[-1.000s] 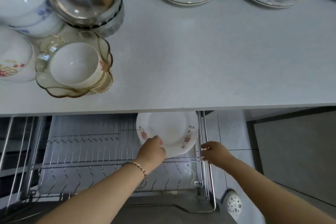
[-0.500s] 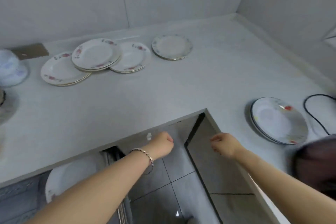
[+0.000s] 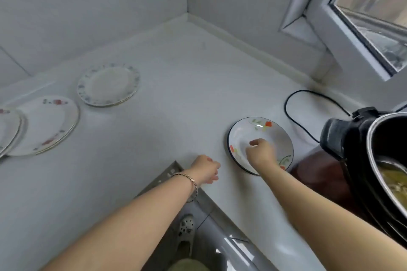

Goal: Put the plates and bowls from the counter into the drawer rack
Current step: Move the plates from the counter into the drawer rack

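Two hands out over the pale grey stone counter point(image 3: 176, 86), no dish lifted. My right hand point(image 3: 261, 153) sits above the middle of a round white plate with a dark blue rim and red-and-green flower prints point(image 3: 276, 133); the fingers point(image 3: 255, 142) curl downward toward its well, blurred, and I cannot tell whether they touch or grip it. That plate lies flat near the counter's inner corner edge, just beside a black electric cooker with a steel inner pot point(image 3: 361, 152) on the right. My left hand point(image 3: 206, 167) hangs over the counter edge, well short of the plate, fingers loosely bent and holding nothing; a thin beaded bracelet point(image 3: 191, 181) circles the wrist. Further left, well apart from both hands, lie a white plate with a small blue-flower rim point(image 3: 109, 84), a white plate with red flower prints point(image 3: 47, 124), and part of another white plate at the frame edge point(image 3: 7, 130). A black power cord point(image 3: 308, 103) loops on the counter behind the blue-rimmed plate. Below, a pale perforated clog point(image 3: 186, 227) on the floor.
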